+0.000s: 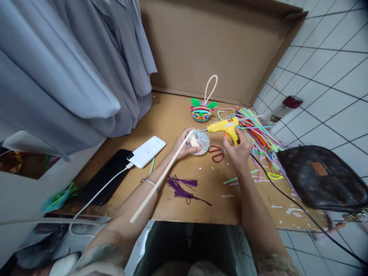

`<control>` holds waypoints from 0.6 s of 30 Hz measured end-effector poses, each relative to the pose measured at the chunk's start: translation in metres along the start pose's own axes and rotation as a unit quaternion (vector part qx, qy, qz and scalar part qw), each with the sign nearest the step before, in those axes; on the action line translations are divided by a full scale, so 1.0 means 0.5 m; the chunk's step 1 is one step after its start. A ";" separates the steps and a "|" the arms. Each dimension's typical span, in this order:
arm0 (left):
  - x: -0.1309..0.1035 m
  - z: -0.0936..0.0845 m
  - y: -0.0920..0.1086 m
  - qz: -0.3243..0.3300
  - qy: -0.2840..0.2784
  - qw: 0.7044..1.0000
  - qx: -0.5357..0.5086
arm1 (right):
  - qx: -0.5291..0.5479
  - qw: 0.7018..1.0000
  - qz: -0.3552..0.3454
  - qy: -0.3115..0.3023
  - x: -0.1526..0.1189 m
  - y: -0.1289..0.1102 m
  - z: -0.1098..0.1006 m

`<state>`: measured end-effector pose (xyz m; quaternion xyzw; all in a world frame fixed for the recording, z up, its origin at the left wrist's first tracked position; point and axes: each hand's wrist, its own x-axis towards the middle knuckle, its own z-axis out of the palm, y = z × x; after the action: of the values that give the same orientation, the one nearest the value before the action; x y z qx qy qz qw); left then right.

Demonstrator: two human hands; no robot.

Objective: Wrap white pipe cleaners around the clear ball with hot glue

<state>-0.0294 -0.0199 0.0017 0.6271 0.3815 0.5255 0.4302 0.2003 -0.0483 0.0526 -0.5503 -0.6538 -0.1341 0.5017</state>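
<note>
My left hand (184, 147) is closed around a round, whitish-blue craft piece (203, 141), its make hard to tell. A long cream pipe cleaner (159, 182) runs from this piece back over my left forearm. In my right hand (240, 148) is a yellow hot glue gun (221, 125), gripped by its handle. Its metal nozzle points left, at the upper edge of the round piece; whether they touch I cannot tell. Red-handled scissors (217, 156) lie between my hands. Just beyond stands a colourful lion-head ornament (201, 115) with green ears and a cream loop.
Purple tassels (182, 189) lie near the table's front. Coloured pipe cleaners (258, 134) are heaped at right, beside a brown bag (322, 176) and a bottle (283, 109). A white power bank (147, 151) with a cable sits left. The gun's black cord (283, 193) trails right. Cardboard (212, 46) stands behind.
</note>
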 end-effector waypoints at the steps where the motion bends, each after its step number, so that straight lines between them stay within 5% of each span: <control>1: 0.000 -0.002 0.000 0.000 -0.002 1.000 0.008 | 0.008 1.000 -0.017 0.001 -0.001 -0.004 -0.001; 18: 0.003 0.001 0.004 -0.014 -0.030 0.999 0.020 | -0.018 0.998 -0.062 -0.015 -0.014 -0.025 0.003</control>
<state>-0.0288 -0.0193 0.0042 0.6462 0.3874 0.4926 0.4356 0.1880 -0.0557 0.0510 -0.5197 -0.6915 -0.1687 0.4725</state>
